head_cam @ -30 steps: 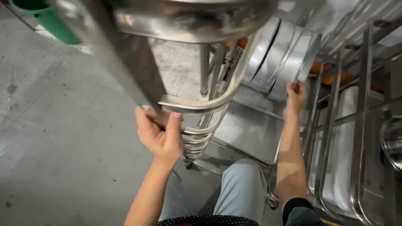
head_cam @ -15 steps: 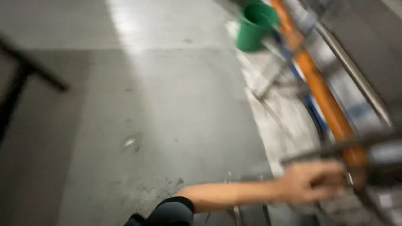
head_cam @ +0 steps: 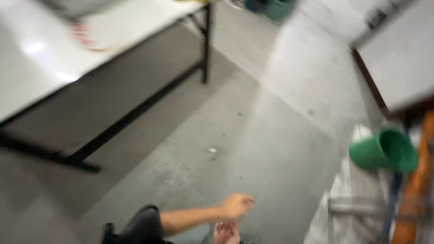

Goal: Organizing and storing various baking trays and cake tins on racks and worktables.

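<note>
Clearly, one hand [head_cam: 237,204] is reaching out low over the grey concrete floor [head_cam: 253,135], its arm coming in from a dark sleeve [head_cam: 135,226] at the bottom of the view; its fingers are curling loosely inward and are grasping nothing that shows, though motion blur is making it hard to say more, and I cannot tell for certain which of the person's hands it is; from the way the arm is lying I am judging it to be the left. No other hand is showing. Just below the hand, a bare foot [head_cam: 226,232] is resting on the floor. Nothing is being held or touched, so as far as the view shows, no handling is under way at this moment and any work with objects is left to do. Well apart to the right, a green bucket [head_cam: 384,156] is lying tipped on its side, near an orange pipe [head_cam: 418,180] and some metal pieces. Far to the upper left, a white counter [head_cam: 40,77] on black legs is standing, carrying a blurred pale object.
</note>
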